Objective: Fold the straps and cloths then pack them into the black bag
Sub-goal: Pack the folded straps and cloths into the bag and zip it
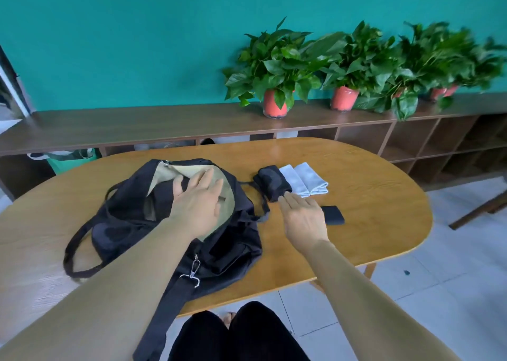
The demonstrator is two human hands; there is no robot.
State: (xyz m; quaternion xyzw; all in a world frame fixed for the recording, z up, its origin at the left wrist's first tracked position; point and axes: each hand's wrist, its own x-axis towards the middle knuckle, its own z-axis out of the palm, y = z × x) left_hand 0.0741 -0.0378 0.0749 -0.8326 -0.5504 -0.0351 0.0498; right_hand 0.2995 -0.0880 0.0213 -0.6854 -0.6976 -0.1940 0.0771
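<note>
Knees (pixel 236 333) in black are sitting nearest, just below the table (pixel 370 209) edge. A strap (pixel 164 314) is hanging off that edge beside them, its metal clip (pixel 193 271) lying on the bag (pixel 227 251). The bag is lying on the table's left half, its mouth gaping and showing a beige lining (pixel 164 174). The left hand (pixel 197 198) is resting flat on that lining, fingers straight and spread, gripping nothing. The right hand (pixel 303 218) is hovering palm down right of the bag, fingers straight and holding nothing. Its fingertips (pixel 285 197) are reaching the near end of a folded black cloth (pixel 271 180); I cannot tell whether they are touching it. Two folded pale cloths (pixel 307 179) are lying against the black cloth's right side. A flat black pad (pixel 333 214) is lying just beside the right hand. Plants (pixel 274 66) are standing on a shelf (pixel 137 124) behind.
</note>
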